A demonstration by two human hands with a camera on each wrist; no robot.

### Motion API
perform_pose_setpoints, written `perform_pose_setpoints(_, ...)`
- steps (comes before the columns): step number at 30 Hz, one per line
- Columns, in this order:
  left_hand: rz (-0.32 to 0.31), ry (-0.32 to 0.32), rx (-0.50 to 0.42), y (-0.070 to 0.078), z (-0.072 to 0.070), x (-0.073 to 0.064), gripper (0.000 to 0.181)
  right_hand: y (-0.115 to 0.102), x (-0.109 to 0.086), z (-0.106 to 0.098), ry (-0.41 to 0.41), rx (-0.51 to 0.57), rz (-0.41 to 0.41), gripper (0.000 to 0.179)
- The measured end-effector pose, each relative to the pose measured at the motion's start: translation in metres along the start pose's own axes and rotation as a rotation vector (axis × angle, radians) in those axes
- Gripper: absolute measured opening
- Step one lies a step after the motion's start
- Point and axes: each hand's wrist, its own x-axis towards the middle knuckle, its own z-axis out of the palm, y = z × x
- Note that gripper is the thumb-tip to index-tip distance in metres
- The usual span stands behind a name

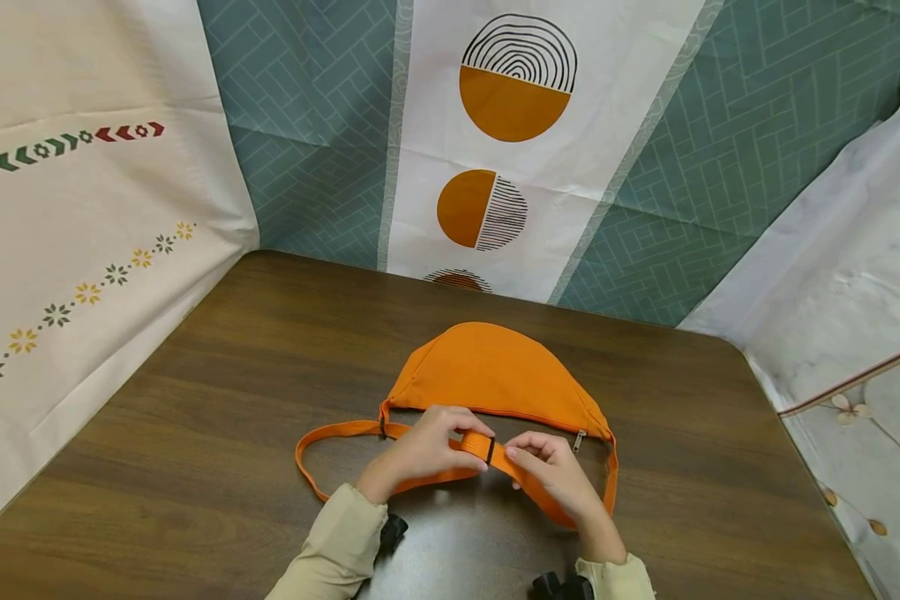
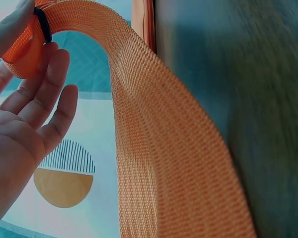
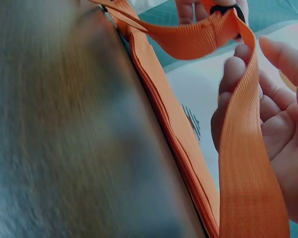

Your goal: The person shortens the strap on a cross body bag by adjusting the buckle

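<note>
An orange waist bag (image 1: 495,371) lies on the table, its curved side away from me. Its webbing strap (image 2: 159,109) is raised in front of it. My left hand (image 1: 426,446) pinches a folded loop of the strap between thumb and fingers, right beside a black slider buckle (image 1: 491,451). Just right of the slider, my right hand (image 1: 558,477) holds the strap, with fingers curled behind the webbing (image 3: 246,168) and the thumb at its edge. From there the strap hangs down in a wide band.
The brown wooden table (image 1: 195,417) spreads around the bag. A metal zipper pull (image 1: 579,441) hangs at the bag's right end. Toward the left a strap loop (image 1: 307,450) lies on the table. Patterned cloths (image 1: 315,125) hang behind and at both sides.
</note>
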Motion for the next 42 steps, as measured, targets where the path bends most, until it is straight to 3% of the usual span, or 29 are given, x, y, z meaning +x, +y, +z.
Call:
perform_pose_setpoints(5, 0.019, 0.018, -0.008, -0.002, -0.002, -0.001, 0.032, 0.001, -0.005, -0.008, -0.021, -0.021, 0.029, 0.023)
perform_pose_setpoints(12, 0.027, 0.022, 0.011, -0.003, -0.003, -0.002, 0.031, 0.003, -0.008, -0.012, -0.059, -0.028, 0.001, 0.021)
perform_pose_setpoints(20, 0.025, 0.028, 0.019, -0.003, -0.002, -0.003, 0.029, 0.002, -0.007, -0.010, -0.036, -0.010, -0.032, 0.017)
perform_pose_setpoints(42, -0.046, -0.050, 0.038, 0.006, 0.000, 0.000, 0.034, 0.001, 0.000, 0.001, -0.054, 0.002, -0.046, 0.016)
